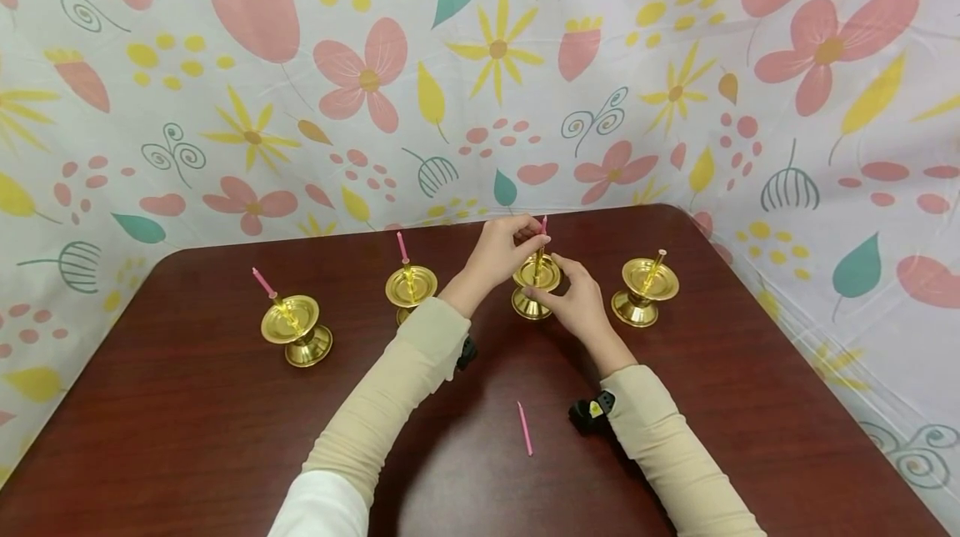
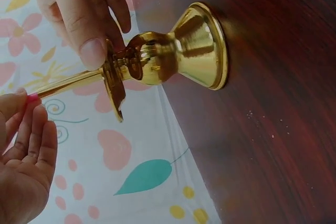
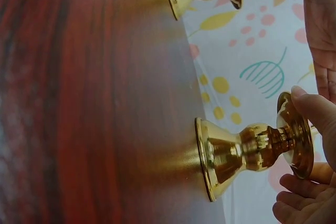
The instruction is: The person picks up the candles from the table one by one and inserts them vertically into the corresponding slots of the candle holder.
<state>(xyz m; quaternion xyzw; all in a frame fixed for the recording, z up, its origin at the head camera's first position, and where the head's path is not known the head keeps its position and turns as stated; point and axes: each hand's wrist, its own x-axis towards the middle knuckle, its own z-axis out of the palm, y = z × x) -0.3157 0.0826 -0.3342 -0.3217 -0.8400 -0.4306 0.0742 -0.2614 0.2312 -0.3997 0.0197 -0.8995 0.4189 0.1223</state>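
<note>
A brass candle holder (image 1: 532,306) with a shallow dish and a thin upright tube stands third from the left on the table. My left hand (image 1: 498,253) pinches a pink candle (image 1: 544,224) at the top of that tube. In the left wrist view a bit of pink (image 2: 33,97) shows between the fingertips, right at the tube's end; how deep it sits is hidden. Meanwhile my right hand (image 1: 583,303) grips the dish's rim, its thumb (image 3: 310,103) over the edge and other fingers underneath. The holder's foot (image 3: 207,161) rests on the table.
Two more brass holders (image 1: 307,347) (image 1: 422,287) to the left carry pink candles. At the far right stands a holder (image 1: 637,308) with a bare tube. A loose pink candle (image 1: 525,429) lies on the dark wooden table (image 1: 210,445). Behind hangs a flowered cloth (image 1: 495,128).
</note>
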